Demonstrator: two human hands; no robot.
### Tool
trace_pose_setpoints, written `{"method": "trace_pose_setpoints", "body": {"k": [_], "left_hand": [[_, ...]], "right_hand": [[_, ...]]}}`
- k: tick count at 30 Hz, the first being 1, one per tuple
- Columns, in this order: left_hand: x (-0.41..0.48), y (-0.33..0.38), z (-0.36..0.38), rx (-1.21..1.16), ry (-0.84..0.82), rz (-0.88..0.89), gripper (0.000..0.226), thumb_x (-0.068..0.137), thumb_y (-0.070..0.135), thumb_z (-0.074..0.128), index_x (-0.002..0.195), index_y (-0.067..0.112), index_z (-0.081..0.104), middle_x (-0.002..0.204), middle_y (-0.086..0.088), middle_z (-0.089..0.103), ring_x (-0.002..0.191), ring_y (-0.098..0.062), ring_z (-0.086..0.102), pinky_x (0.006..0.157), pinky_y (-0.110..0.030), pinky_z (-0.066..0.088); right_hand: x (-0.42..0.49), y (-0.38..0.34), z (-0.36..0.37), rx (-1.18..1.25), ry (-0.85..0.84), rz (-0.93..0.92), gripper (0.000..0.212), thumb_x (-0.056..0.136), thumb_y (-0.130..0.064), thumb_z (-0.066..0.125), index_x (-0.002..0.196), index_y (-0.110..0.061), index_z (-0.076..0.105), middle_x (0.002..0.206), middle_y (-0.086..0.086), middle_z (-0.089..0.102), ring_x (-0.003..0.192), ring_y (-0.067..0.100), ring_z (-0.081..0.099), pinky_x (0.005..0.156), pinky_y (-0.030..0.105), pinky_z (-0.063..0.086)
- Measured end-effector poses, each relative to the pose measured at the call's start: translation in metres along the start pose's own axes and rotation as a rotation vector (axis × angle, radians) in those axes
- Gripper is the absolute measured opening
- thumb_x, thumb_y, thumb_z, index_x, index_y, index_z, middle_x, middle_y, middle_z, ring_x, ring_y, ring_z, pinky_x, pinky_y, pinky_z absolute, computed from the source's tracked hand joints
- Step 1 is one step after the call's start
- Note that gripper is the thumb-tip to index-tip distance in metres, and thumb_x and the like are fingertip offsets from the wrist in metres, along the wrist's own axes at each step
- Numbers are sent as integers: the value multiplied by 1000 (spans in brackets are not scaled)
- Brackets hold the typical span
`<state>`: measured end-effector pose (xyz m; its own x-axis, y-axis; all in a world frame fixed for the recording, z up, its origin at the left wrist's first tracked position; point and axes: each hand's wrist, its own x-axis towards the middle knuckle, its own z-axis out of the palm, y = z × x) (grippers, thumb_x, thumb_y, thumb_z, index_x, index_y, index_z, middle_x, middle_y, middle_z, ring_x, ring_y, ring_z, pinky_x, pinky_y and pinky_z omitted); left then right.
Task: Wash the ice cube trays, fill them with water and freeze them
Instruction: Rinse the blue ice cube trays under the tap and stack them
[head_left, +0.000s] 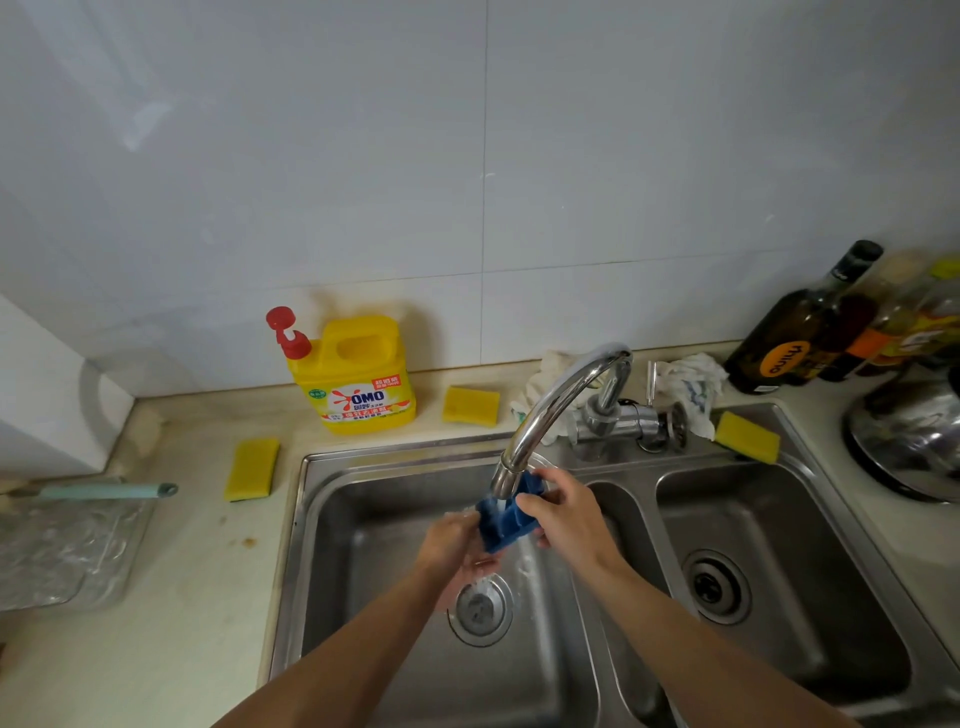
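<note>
A small blue ice cube tray (506, 522) is held tilted under the chrome faucet (550, 410), above the left basin of the steel sink (311, 545). Water runs from the spout over the tray and down toward the drain (480, 605). My right hand (563, 512) grips the tray's right end from above. My left hand (460, 545) holds its lower left end, wet, with water streaming past the fingers. Part of the tray is hidden behind the spout and my fingers.
A yellow OMO dish soap jug (358, 374) stands at the wall. Yellow sponges lie on the counter (252, 470), behind the sink (470, 405) and on the sink's rim (748, 436). Bottles (800, 322) and a steel pot (909, 436) crowd the right. A plastic bag (67, 551) lies left.
</note>
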<state>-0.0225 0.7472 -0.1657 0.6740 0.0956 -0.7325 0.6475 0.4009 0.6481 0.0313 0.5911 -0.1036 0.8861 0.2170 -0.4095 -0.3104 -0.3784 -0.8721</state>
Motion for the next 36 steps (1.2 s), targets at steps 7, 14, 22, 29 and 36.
{"method": "trace_pose_setpoints", "body": {"k": [7, 14, 22, 29, 36], "left_hand": [[-4, -2, -1, 40, -54, 33, 25, 106, 26, 44, 120, 15, 62, 113, -17, 73, 104, -32, 71, 83, -42, 60], [-4, 3, -2, 9, 29, 100, 21, 103, 25, 53, 114, 11, 64, 105, -17, 72, 89, -29, 72, 66, -33, 58], [-16, 9, -11, 229, 72, 367, 16, 96, 33, 66, 105, 20, 64, 98, -4, 71, 80, -10, 72, 65, -24, 58], [-24, 12, -13, 322, 111, 447, 15, 96, 31, 66, 109, 24, 61, 101, 1, 71, 95, -12, 69, 68, -23, 58], [-19, 16, -17, 263, 96, 469, 16, 101, 22, 60, 116, 24, 62, 108, -1, 69, 97, -11, 69, 68, -24, 59]], "right_hand": [[-3, 6, -6, 62, 1, 33, 32, 94, -14, 66, 125, -20, 62, 101, 8, 70, 79, 18, 67, 61, 23, 55], [-2, 17, -4, 243, 15, 221, 27, 100, -5, 55, 117, -23, 66, 108, 14, 70, 91, 33, 72, 72, 39, 60], [-2, 32, 7, 273, -72, 405, 25, 103, -2, 49, 125, -9, 58, 114, 23, 66, 93, 38, 71, 69, 39, 61], [-1, 28, 11, 271, -62, 419, 20, 102, -7, 55, 121, -10, 60, 112, 22, 67, 92, 37, 72, 76, 42, 63], [7, 16, 4, 263, 27, 355, 17, 100, -4, 54, 105, -15, 66, 105, 19, 71, 89, 31, 71, 70, 37, 62]]}}
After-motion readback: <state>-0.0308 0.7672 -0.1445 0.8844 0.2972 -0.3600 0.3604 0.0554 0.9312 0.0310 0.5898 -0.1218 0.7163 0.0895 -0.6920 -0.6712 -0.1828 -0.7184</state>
